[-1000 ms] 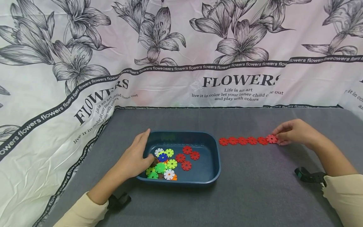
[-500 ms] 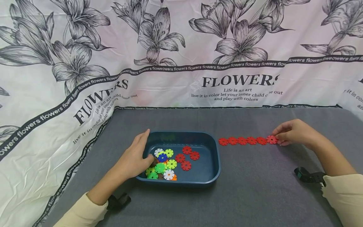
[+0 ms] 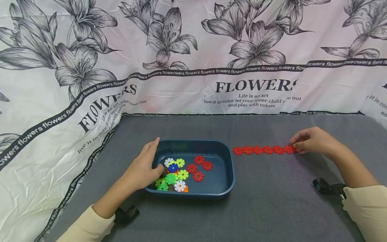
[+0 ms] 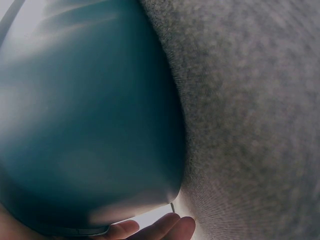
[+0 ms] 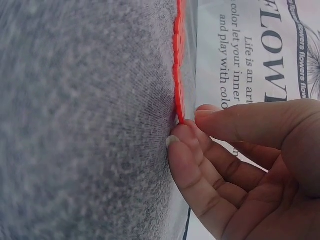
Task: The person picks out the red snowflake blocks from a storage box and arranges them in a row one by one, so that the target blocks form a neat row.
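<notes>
Person's working both hands at a table covered w/ gray cloth [image 3: 272,208]. R hand [image 3: 314,141] is reaching to the far end of a row of red discs [image 3: 258,150]; six pcs are lying side by side on the cloth, running R from just beside the tray. Thumb & fingertips are coming together at the R edge of the end red disc [image 3: 288,149], pinching it & hiding part of it; R wrist cam's showing the row edge-on, w/ its tip meeting the fingers.

L hand [image 3: 145,169] is gripping the L wall of the blue tray [image 3: 219,178]: thumb's going over the rim to the inside, other fingers are lying along the outside.

Inside, four loose red discs [image 3: 198,176] are sitting abt mid-tray. Nearer the L hand, a mixed pile's lying partly overlapped: green disc [image 3: 171,178], blue disc [image 3: 173,167], white disc [image 3: 180,186], yellow disc [image 3: 182,174], plus brown & orange bits peeking out.

Both arms are wearing cream sleeves [image 3: 90,225], w/ black straps [image 3: 127,215] showing by the cuffs. Behind, a white flower-print curtain [image 3: 169,90] is hanging w/ "FLOWERS" lettering.
</notes>
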Demonstrator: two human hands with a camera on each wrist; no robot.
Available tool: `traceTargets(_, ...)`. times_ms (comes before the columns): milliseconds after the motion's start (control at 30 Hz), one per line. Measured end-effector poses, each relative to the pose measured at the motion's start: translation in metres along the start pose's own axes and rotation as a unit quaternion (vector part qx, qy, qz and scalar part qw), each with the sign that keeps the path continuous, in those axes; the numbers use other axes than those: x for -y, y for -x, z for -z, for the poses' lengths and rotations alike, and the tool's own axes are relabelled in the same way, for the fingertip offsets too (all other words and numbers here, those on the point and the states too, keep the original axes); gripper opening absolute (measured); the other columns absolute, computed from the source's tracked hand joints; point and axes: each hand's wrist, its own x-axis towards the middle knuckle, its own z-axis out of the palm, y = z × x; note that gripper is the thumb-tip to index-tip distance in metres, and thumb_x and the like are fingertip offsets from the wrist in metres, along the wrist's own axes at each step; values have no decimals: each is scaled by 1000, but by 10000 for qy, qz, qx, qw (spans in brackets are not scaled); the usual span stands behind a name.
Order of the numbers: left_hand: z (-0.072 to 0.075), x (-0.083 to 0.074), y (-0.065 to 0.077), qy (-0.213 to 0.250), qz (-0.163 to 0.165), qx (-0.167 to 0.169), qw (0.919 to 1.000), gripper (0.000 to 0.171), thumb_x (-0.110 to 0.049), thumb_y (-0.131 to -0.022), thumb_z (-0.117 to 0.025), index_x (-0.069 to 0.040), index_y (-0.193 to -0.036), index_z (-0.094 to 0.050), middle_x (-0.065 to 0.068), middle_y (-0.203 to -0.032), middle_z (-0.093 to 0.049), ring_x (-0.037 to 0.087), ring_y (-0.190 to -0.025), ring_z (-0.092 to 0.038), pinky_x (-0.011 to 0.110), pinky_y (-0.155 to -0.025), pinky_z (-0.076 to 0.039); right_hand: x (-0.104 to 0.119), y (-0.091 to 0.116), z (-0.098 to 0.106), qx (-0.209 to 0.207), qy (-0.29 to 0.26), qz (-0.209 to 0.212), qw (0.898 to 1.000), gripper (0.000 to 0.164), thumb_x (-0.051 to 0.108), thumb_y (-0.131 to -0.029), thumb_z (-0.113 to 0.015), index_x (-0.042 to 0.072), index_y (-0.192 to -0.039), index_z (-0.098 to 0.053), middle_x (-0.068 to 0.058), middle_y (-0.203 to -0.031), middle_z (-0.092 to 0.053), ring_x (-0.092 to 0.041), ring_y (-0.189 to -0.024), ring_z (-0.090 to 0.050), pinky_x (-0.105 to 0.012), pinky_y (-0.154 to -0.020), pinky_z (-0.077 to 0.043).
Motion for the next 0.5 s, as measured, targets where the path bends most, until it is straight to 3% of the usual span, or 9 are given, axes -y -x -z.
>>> traceTargets(333, 1, 1, 0, 33, -13, 51, 10000, 86, -14, -92, -61, -8, -162, -11, 22, -160, -20, 44, -135, -40, 65, -100, -40, 11, -1, -4, -204, 293, 111, 9993, 26, 8, -92, -67, -9, -111, -68, -10, -97, -70, -22, -83, -65, -34, -70, -57)
traceTargets(500, 1, 1, 0, 29, -9, 38, 10000, 86, -14, -92, -61, -8, -162, -11, 21, -160, -20, 44, -135, -40, 65, -100, -40, 39, 4, -15, -327, 565, 646, 9958, 24, 11, -93, -69, -4, -111, -71, -12, -103, -71, -21, -87, -65, -35, -71, -55)
